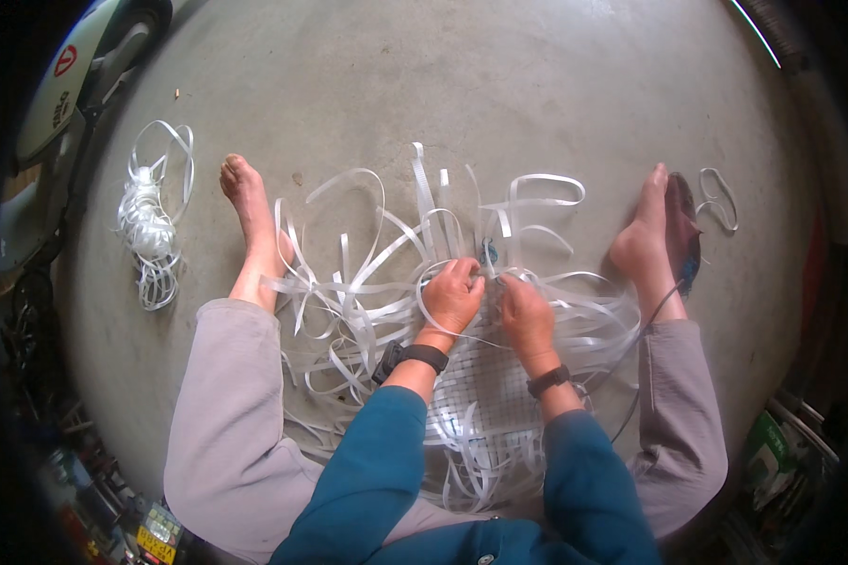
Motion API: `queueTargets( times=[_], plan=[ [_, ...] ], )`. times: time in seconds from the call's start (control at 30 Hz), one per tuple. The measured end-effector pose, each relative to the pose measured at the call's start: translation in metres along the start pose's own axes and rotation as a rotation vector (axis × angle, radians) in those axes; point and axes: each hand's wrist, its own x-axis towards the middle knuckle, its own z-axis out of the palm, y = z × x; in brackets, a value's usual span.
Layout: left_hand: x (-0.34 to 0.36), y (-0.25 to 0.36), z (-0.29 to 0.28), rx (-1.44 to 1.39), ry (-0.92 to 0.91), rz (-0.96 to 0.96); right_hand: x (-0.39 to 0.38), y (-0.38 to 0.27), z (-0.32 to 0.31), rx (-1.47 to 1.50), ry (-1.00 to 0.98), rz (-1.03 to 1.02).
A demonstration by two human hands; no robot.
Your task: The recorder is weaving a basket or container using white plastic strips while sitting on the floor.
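Observation:
A mat woven from white plastic strapping [488, 381] lies on the floor between my legs, with long loose strap ends [356, 303] curling out on all sides. At its far edge, my left hand [452, 296] is closed with its fingertips pressed together on a white strap. Just to its right, my right hand [527, 318] pinches at the same edge, thumb and fingers together near the strap ends. A small gap separates the two hands. A little blue patterned piece [488, 251] shows just beyond them. The exact strap crossing under my fingertips is hidden.
A tangled bundle of white strapping [149, 226] lies on the concrete floor at the left. Beside my right foot is a dark sandal [680, 226], with a short strap loop [719, 200] past it. A dark cord [643, 344] crosses my right leg. A vehicle [66, 104] stands far left.

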Motion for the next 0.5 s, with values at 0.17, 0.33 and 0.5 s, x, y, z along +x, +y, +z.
queueTargets(
  times=[0.17, 0.33, 0.5],
  plan=[
    [0.0004, 0.0000, -0.0012, -0.001, -0.020, -0.006, -0.0016, -0.0035, -0.0001, -0.022, -0.007, -0.034],
    [0.0002, 0.0020, 0.0009, -0.026, -0.006, -0.015, 0.0021, -0.0081, -0.0059, -0.026, -0.117, 0.056],
    [0.0000, -0.0005, 0.0057, 0.012, 0.029, 0.006, -0.0004, -0.0067, -0.0036, 0.019, -0.098, 0.089]
  ],
)
